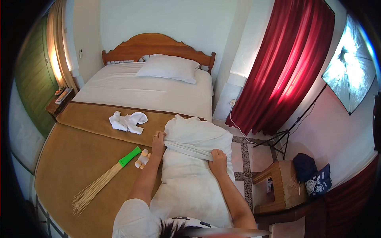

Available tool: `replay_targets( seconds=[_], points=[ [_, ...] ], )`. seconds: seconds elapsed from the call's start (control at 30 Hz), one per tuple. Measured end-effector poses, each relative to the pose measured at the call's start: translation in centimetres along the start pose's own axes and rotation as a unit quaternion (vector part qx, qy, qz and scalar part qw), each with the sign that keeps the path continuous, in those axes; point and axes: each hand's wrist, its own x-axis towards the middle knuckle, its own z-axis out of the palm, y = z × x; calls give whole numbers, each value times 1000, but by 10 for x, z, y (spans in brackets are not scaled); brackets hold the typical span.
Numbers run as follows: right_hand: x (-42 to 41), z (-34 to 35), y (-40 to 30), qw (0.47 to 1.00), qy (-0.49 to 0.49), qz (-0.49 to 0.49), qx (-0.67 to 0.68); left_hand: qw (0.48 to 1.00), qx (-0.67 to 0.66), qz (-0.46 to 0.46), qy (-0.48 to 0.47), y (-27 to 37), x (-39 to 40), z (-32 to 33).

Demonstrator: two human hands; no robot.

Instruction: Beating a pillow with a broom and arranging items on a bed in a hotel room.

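A pillow (190,190) lies lengthwise before me along the right side of the bed, its near part uncovered and faintly stained. A white pillowcase (198,131) covers its far part, and the fabric is bunched in folds across the pillow's middle. My left hand (159,142) grips the case's bunched edge on the left side. On the right side, my right hand (218,160) pinches the same edge with curled fingers. The pillow's far end is hidden inside the case.
Left of the pillow, a brown blanket (98,154) bears a stick broom (98,186) with a green handle, a small white object with round beige knobs (143,159), and a crumpled white cloth (128,122). Another pillow (168,67) lies by the wooden headboard (154,44). A tripod light (348,65) stands right.
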Motion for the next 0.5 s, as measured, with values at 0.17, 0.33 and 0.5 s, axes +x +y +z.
replay_targets(
  seconds=[0.17, 0.33, 0.5],
  points=[
    [0, 22, -1, 999, 8, 16, 29, 962, 80, -202, -167, -55, -37, 31],
    [-10, 12, 35, 996, 48, 72, -12, 940, -90, -174, -280, 22, -32, 2],
    [-12, 13, 39, 993, 81, 83, 10, 957, -80, -119, -254, 42, -83, -59]
  ],
)
